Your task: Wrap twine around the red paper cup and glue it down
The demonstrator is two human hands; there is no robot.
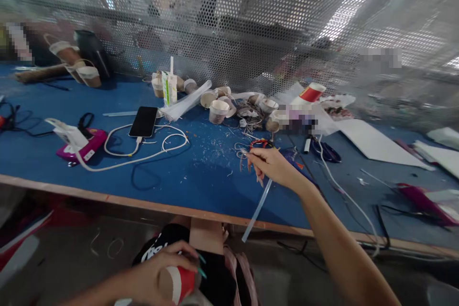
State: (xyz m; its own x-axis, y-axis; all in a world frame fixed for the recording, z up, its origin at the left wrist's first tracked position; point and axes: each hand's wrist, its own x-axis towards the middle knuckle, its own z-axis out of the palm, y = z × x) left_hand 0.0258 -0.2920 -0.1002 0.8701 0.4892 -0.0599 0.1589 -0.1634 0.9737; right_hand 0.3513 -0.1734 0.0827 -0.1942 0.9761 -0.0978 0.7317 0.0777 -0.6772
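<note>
- The carton (170,90) at the back of the table (172,181) bears green print, too small for us to read.
- Our black clothing (175,236), below the table, shows partial white letters.
- Our left hand (163,267) clamps a red-and-white cup (183,282) below the table.
- Our right hand (268,163) is over the table, fingers bent; we cannot tell whether they grip anything.

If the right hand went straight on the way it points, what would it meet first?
Probably the thin pale strands just ahead of the right hand, then the white scraps scattered on the blue table. Its height is unclear, so it might pass over both.
</note>
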